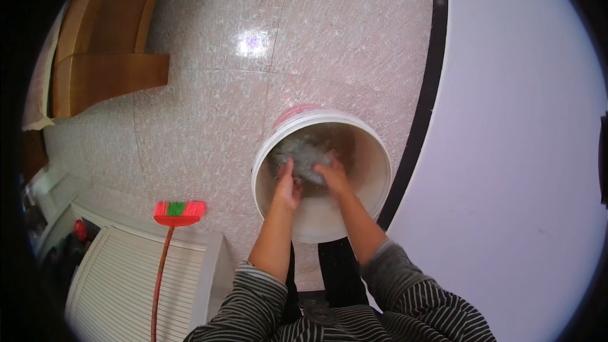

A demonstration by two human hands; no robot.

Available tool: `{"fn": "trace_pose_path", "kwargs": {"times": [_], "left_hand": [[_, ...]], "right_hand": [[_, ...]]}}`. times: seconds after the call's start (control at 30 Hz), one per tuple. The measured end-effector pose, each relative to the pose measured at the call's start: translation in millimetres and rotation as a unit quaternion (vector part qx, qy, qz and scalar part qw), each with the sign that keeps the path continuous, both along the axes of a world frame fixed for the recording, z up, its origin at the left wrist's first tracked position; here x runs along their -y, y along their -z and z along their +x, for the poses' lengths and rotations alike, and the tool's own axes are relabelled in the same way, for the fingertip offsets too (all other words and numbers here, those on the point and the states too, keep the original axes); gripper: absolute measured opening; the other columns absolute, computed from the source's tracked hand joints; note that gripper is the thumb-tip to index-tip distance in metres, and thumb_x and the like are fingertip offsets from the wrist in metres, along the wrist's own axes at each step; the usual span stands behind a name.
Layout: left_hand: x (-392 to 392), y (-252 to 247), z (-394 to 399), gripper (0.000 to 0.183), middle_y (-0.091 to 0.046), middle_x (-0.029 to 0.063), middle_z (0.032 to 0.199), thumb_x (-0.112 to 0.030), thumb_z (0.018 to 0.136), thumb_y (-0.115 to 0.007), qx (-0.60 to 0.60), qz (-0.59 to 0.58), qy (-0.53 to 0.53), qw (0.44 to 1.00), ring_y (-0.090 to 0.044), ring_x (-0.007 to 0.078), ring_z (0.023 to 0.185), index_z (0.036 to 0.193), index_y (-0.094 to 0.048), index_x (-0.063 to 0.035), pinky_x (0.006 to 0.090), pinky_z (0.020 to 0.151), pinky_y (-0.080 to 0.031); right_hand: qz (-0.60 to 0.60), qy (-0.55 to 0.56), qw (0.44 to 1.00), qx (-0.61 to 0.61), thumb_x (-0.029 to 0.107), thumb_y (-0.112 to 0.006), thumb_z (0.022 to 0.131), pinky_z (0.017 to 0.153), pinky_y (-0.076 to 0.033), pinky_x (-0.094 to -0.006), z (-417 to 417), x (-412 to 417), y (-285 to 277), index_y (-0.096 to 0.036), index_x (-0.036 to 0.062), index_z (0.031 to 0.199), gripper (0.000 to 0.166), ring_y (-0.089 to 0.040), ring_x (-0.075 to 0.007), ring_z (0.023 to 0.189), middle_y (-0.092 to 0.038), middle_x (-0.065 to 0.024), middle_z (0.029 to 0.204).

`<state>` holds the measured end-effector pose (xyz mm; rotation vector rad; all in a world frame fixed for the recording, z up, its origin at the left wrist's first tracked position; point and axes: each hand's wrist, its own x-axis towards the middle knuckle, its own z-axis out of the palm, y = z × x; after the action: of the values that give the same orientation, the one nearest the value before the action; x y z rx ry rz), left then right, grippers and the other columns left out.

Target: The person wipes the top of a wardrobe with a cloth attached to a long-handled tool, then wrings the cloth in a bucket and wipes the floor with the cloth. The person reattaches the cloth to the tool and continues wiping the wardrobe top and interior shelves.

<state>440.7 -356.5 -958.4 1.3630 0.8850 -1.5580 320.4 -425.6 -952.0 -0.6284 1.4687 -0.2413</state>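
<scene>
A white plastic bucket [320, 230] stands on the floor in front of me, with murky water low inside it. In the water lies a wet grey-white cloth [306, 159], blurred by motion. My left hand [289, 187] is inside the bucket at the cloth's left side, thumb raised, fingers partly hidden beneath. From the right, my right hand [332, 173] reaches down to the cloth with its fingers on it or at its edge; the blur hides the exact contact. Whether either hand grips the cloth is not clear.
A broom [178, 216] with red and green bristles leans by a white louvred cabinet [137, 270] at lower left. Wooden furniture [109, 69] stands at upper left. A white wall [513, 152] with a black skirting strip [420, 123] rises close on the right.
</scene>
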Motion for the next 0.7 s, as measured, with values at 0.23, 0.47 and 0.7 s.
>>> {"fn": "trace_pose_path", "kwargs": {"times": [0.23, 0.47, 0.7], "left_hand": [[-28, 29, -27, 0.048, -0.053, 0.0081, 0.108, -0.023, 0.081, -0.059, -0.122, -0.212, -0.189, 0.951, -0.052, 0.0225, 0.101, 0.124, -0.04, -0.009, 0.0374, 0.083, -0.045], [-1, -24, -20, 0.049, -0.052, 0.0082, 0.111, -0.032, 0.082, -0.059, 0.149, 0.016, 0.079, 0.985, -0.05, 0.0212, 0.099, 0.123, -0.042, -0.0124, 0.0435, 0.087, -0.041], [7, -35, -8, 0.043, -0.054, 0.0069, 0.113, -0.045, 0.08, -0.06, -0.083, 0.156, 0.05, 0.983, -0.057, 0.0215, 0.089, 0.113, -0.05, -0.0204, 0.0372, 0.074, -0.048]], "right_hand": [[-0.267, -0.269, 0.92, -0.1, 0.029, -0.066, 0.072, 0.069, -0.044, -0.0377, 29, -18, -125, -0.057, 0.0063, 0.088, 0.029, -0.055, -0.0319, 0.078, -0.055, -0.0129, 0.083], [-0.316, -0.337, 0.812, -0.357, 0.035, -0.062, 0.073, 0.082, -0.044, -0.0433, -12, 28, 106, -0.053, 0.0092, 0.107, 0.043, -0.055, -0.0371, 0.094, -0.052, -0.017, 0.114], [-0.209, -0.241, 0.945, 0.07, 0.016, -0.07, 0.066, 0.08, -0.042, -0.0294, -28, 4, 0, -0.057, 0.005, 0.093, 0.032, -0.053, -0.0184, 0.089, -0.057, -0.009, 0.095]]}}
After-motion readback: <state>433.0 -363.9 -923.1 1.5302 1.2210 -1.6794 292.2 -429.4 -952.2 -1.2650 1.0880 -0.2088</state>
